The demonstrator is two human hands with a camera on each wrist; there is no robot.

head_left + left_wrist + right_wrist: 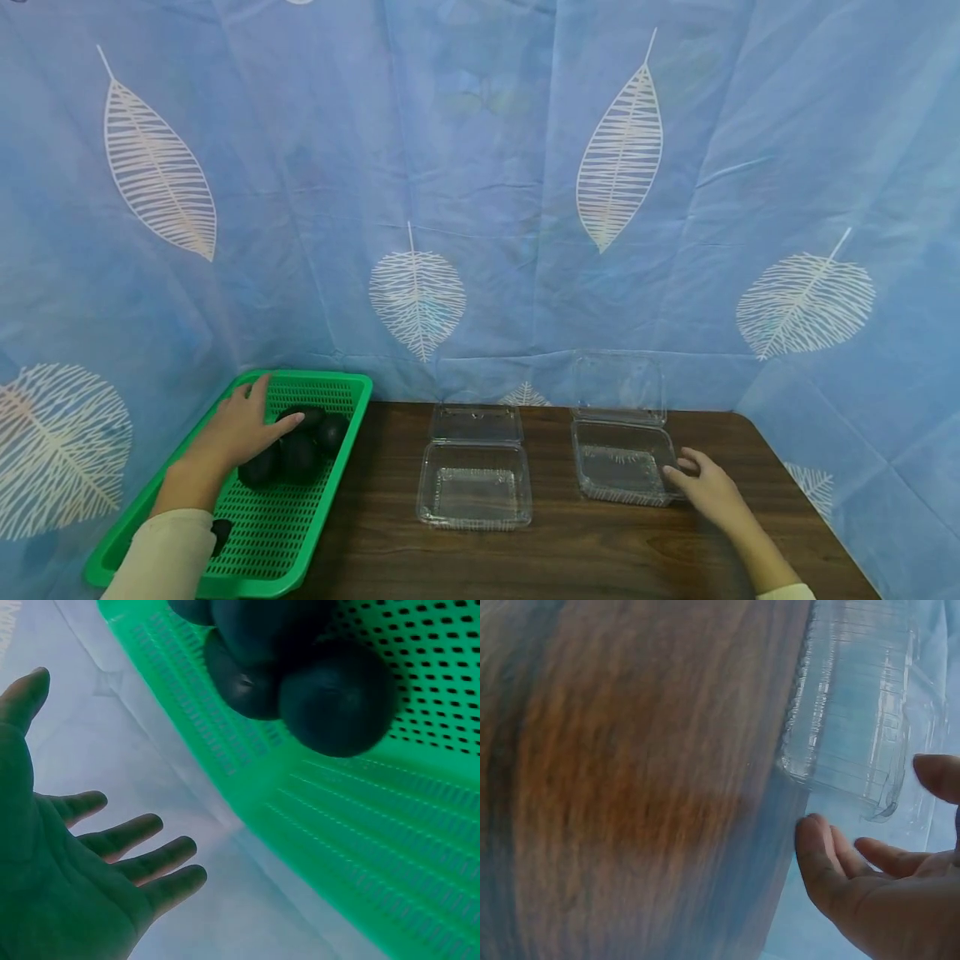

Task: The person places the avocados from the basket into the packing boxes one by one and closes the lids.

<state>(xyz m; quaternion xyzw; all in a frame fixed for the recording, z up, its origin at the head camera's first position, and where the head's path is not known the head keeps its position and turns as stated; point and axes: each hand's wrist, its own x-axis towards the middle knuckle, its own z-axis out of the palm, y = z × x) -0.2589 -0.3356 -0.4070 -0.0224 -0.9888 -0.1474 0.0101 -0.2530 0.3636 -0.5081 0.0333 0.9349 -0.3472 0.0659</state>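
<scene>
The left hand [238, 431] is hovering over the green perforated tray [300, 533] at the table's [600, 550] left end, fingers straight and slightly spread, holding nothing; the left wrist view is showing the same open palm [67, 877] with the fingers apart. Just under and beside its fingertips, dark round fruits [300, 450] are lying clustered in the far part of the tray, touching one another, and 1 more dark piece [221, 533] is sitting near the sleeve.

The right hand [708, 487] is resting on the table at the near right corner of the right clear clamshell box [622, 462], fingers loosely extended and apart, fingertips at its wall but gripping nothing.

Between the tray and that box, a 2nd clear clamshell box [474, 496] is lying open. Both lids are standing open toward the blue leaf-patterned cloth [480, 208] hanging behind.
</scene>
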